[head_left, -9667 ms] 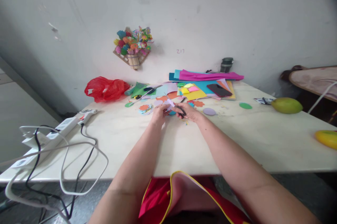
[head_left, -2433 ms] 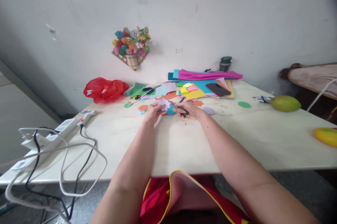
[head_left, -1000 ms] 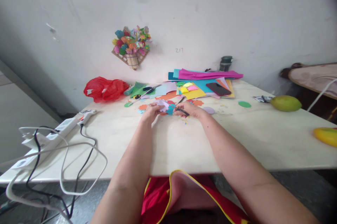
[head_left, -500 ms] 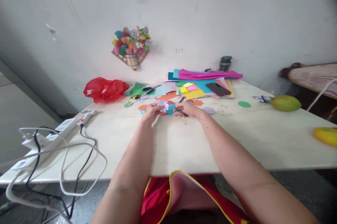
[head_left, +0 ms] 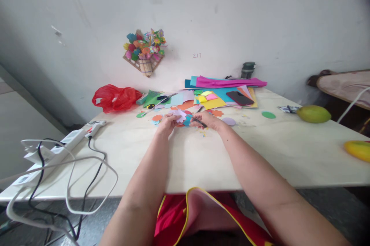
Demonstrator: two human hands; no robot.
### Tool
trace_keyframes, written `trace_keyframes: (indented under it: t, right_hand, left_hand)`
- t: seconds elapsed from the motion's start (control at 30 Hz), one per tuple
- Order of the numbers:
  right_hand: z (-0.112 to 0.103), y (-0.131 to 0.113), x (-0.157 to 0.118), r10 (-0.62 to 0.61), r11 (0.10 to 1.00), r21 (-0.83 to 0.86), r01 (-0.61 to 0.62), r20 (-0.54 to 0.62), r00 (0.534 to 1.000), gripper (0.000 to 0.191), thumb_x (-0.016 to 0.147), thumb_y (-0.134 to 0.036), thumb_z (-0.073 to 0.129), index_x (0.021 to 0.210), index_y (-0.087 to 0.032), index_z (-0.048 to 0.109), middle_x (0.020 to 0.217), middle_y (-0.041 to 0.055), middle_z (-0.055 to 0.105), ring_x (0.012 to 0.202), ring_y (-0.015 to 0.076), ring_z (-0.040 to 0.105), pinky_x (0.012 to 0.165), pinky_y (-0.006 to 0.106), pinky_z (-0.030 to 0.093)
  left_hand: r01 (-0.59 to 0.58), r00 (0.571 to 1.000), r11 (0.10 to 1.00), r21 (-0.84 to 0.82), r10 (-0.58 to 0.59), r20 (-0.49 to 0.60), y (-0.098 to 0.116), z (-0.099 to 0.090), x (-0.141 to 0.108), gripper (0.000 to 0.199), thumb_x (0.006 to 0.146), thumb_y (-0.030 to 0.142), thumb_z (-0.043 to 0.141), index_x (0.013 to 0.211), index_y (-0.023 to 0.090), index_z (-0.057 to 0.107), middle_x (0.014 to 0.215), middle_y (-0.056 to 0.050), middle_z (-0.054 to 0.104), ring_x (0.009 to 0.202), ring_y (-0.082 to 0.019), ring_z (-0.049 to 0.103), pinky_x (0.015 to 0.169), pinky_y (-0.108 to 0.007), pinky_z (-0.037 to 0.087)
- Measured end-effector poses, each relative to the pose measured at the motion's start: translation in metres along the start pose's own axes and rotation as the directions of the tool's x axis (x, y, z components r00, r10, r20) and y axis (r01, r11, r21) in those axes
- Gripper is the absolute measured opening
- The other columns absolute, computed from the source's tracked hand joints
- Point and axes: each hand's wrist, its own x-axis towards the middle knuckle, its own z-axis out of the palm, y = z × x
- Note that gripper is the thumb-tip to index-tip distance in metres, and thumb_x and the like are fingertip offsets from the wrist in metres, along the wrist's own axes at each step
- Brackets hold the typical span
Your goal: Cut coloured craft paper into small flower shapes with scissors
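A pale lilac paper flower (head_left: pixel 179 115) with a scalloped edge is pinched in my left hand (head_left: pixel 168 123). My right hand (head_left: pixel 208 120) is closed round a pair of small dark scissors (head_left: pixel 201 123), whose blades point left toward the flower. Whether the blades touch the paper I cannot tell. Beneath and behind the hands lie a blue paper piece (head_left: pixel 187 120), an orange paper flower (head_left: pixel 217 113) and other cut shapes. To the right of my right hand rests a lilac paper disc (head_left: pixel 229 121). Tiny paper scraps (head_left: pixel 204 132) are scattered below the hands.
Coloured sheets (head_left: pixel 228 94) are stacked at the back with a phone (head_left: pixel 239 98) on top. Other scissors (head_left: pixel 164 99) and a red plastic bag (head_left: pixel 115 98) lie left of them. A power strip (head_left: pixel 53 157) with cables occupies the left edge. Two mangoes (head_left: pixel 313 114) sit at the right.
The lilac flower has shifted very slightly in my left hand, and the scissors sit a little farther from it. Both arms stay almost where they were.
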Motion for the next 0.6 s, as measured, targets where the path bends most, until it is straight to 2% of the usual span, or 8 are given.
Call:
trace_keyframes:
  t: [0.33, 0.6]
  right_hand:
    - [0.001, -0.013, -0.008, 0.011, 1.000, 0.024, -0.010, -0.011, 1.000, 0.034, 0.056, -0.037, 0.081, 0.075, -0.013, 0.066, 0.045, -0.0063, 0.048, 0.040, 0.0053, 0.040, 0.039, 0.018, 0.030]
    - [0.003, -0.006, -0.004, -0.020, 0.997, 0.069, 0.020, -0.001, 1.000, 0.033, 0.057, -0.038, 0.080, 0.073, -0.014, 0.064, 0.049, -0.0064, 0.047, 0.043, 0.0052, 0.041, 0.040, 0.019, 0.032]
  left_hand:
    - [0.009, 1.000, 1.000, 0.001, -0.009, 0.021, 0.000, 0.000, 0.000, 0.020, 0.053, 0.017, 0.076, 0.071, 0.011, 0.068, 0.066, -0.005, 0.068, 0.058, -0.015, 0.063, 0.060, -0.027, 0.054]
    - [0.015, 1.000, 1.000, -0.015, -0.014, 0.017, -0.003, 0.001, 0.002, 0.019, 0.053, 0.017, 0.077, 0.067, 0.013, 0.065, 0.065, -0.004, 0.068, 0.059, -0.015, 0.064, 0.063, -0.028, 0.055]
